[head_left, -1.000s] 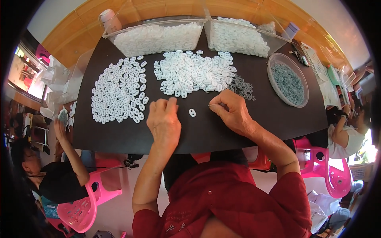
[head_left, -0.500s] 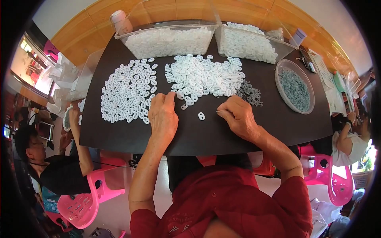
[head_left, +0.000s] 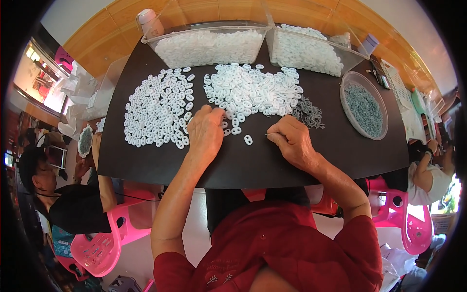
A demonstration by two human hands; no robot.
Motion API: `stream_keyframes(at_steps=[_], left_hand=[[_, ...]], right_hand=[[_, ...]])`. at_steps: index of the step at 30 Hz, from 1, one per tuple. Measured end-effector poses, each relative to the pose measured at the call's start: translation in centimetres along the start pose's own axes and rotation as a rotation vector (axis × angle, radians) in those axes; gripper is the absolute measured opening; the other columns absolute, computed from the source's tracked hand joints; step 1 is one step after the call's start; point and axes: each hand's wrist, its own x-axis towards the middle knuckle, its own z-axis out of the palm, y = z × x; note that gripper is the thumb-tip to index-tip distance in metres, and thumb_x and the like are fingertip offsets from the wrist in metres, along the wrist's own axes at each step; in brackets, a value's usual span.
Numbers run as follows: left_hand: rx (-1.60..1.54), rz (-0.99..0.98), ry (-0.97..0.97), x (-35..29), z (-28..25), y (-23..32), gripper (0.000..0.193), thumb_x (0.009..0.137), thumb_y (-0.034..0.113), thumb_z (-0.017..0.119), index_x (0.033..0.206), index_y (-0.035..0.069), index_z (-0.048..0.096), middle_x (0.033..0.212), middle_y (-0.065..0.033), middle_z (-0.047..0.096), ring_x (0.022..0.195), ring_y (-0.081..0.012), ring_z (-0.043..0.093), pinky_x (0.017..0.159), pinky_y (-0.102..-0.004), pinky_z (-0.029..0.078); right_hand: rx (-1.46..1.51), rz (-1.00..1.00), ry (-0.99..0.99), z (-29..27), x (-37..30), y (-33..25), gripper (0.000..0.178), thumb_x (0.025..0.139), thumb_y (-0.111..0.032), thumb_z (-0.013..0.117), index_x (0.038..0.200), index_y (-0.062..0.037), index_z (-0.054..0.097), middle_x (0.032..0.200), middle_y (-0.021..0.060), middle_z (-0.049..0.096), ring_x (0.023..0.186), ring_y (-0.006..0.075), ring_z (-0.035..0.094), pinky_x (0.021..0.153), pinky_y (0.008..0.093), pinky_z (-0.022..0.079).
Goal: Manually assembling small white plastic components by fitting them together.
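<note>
My left hand point(head_left: 206, 131) is closed with its fingers curled down at the near edge of a heap of white oval two-holed plastic pieces point(head_left: 250, 90); what its fingertips hold, if anything, is hidden. To its right, my right hand point(head_left: 293, 141) pinches thumb against forefinger, and a tiny dark tip, apparently a small grey screw point(head_left: 267, 135), pokes out. Between the hands lies a single two-holed piece point(head_left: 248, 139), apart from the heap. A small pile of grey screws point(head_left: 308, 113) sits just beyond my right hand. Left of my left hand spreads a flat group of similar white pieces point(head_left: 155, 109).
Two clear bins, one at back centre point(head_left: 209, 48) and one at back right point(head_left: 306, 53), hold more white pieces. A round clear tub point(head_left: 387, 121) of grey screws stands at the right. Other people sit at left point(head_left: 68, 209) and right point(head_left: 425, 180), near pink chairs point(head_left: 97, 250).
My left hand has moved a little right and away from me, now covering part of the loose pieces at the heap's near edge. My right hand keeps its pinch in nearly the same place.
</note>
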Motion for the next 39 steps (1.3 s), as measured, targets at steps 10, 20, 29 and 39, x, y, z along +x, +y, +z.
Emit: stream_keyframes(at_steps=[10,20,29,39], left_hand=[[-0.072,0.066,0.086,-3.3,-1.8,2.1,0.02,0.067,0.002,0.073,0.085,0.007,0.066,0.07,-0.0066,0.051,0.068,-0.0246,0.056,0.058,-0.0371,0.043],[0.009,0.155,0.023,-3.9,-1.0,2.6,0.021,0.067,0.001,0.072,0.082,0.004,0.058,0.072,-0.0069,0.051,0.073,-0.0248,0.056,0.058,-0.0373,0.045],[-0.532,0.029,-0.046,-3.8,-2.3,4.3,0.015,0.077,-0.005,0.066,0.09,-0.001,0.059,0.082,-0.0099,0.059,0.072,-0.0181,0.058,0.066,-0.0257,0.046],[-1.073,-0.249,-0.032,-4.9,-1.1,5.5,0.014,0.089,0.008,0.061,0.1,0.0,0.06,0.082,0.0009,0.056,0.071,-0.0054,0.05,0.064,-0.018,0.042]], right_hand=[[0.013,0.043,0.006,-0.2,0.0,0.2,0.008,0.074,0.0,0.068,0.078,-0.0028,0.063,0.07,0.007,0.055,0.065,0.0221,0.053,0.058,0.0324,0.043],[0.02,0.06,0.001,0.2,0.0,-0.3,0.006,0.073,-0.001,0.066,0.074,-0.004,0.06,0.071,0.0078,0.057,0.07,0.0263,0.056,0.063,0.0366,0.046],[0.118,0.246,-0.041,-0.5,0.5,-2.2,0.005,0.076,-0.003,0.066,0.078,-0.0025,0.062,0.073,0.0078,0.059,0.068,0.0221,0.057,0.061,0.0332,0.045],[0.48,0.5,-0.031,1.6,-0.2,-5.3,0.009,0.086,-0.006,0.063,0.092,0.0005,0.062,0.08,-0.0003,0.061,0.077,0.0043,0.054,0.069,0.0208,0.045]])
